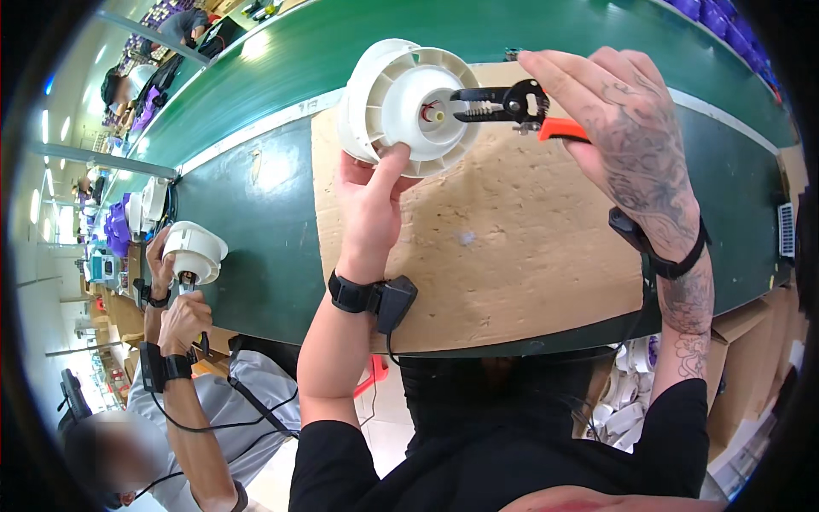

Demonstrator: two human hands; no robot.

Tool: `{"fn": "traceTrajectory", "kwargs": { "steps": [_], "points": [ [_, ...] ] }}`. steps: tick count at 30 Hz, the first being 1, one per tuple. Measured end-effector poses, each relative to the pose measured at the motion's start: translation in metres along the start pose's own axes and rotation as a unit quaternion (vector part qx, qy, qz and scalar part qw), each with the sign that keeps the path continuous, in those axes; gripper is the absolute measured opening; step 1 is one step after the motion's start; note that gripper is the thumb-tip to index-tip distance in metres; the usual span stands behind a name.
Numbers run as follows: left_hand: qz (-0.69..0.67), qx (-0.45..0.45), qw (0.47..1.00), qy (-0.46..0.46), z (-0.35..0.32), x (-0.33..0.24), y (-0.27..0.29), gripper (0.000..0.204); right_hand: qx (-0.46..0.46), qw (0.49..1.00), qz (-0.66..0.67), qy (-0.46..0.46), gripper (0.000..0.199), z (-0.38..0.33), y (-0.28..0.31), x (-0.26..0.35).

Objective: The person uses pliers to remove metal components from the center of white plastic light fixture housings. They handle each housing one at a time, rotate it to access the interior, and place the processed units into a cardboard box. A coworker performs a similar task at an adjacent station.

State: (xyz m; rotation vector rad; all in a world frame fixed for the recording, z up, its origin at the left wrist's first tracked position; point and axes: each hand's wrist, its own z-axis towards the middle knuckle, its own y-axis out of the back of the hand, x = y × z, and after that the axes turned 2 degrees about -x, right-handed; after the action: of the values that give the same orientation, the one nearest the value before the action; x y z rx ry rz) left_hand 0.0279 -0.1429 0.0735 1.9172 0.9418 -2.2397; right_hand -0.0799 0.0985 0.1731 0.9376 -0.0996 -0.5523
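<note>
While a co-worker's hands (184,324) hold a white housing (200,247) left of the cardboard sheet (512,247), the person's left hand (373,200) grips a ribbed plastic housing (401,107) over the cardboard's far-left corner; orange-handled wire strippers (522,102), held in the right hand (630,124) over the cardboard's far side, point toward that housing's hub.

1 fisheye camera is looking down from the wearer's head, closely facing the left hand (373,198), right hand (633,136) and counter (273,286).

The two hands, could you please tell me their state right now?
Left hand: closed, holding the white plastic housing.
Right hand: closed, holding the pliers.
</note>
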Motion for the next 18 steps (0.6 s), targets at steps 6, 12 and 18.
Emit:
{"fn": "traceTrajectory", "kwargs": {
  "steps": [6,12,18],
  "points": [
    [0.118,-0.046,0.991,-0.035,0.002,-0.005,0.002,0.036,-0.004,0.999,-0.039,0.02,0.069,-0.001,-0.018,0.001],
    [0.069,-0.048,0.996,-0.006,0.002,-0.006,0.001,0.041,-0.008,0.998,-0.052,0.023,0.059,-0.002,-0.018,-0.004],
    [0.099,-0.048,0.993,-0.05,0.0,-0.007,0.0,0.027,-0.043,0.996,-0.066,0.044,0.041,-0.002,-0.029,0.004]
  ]
}}
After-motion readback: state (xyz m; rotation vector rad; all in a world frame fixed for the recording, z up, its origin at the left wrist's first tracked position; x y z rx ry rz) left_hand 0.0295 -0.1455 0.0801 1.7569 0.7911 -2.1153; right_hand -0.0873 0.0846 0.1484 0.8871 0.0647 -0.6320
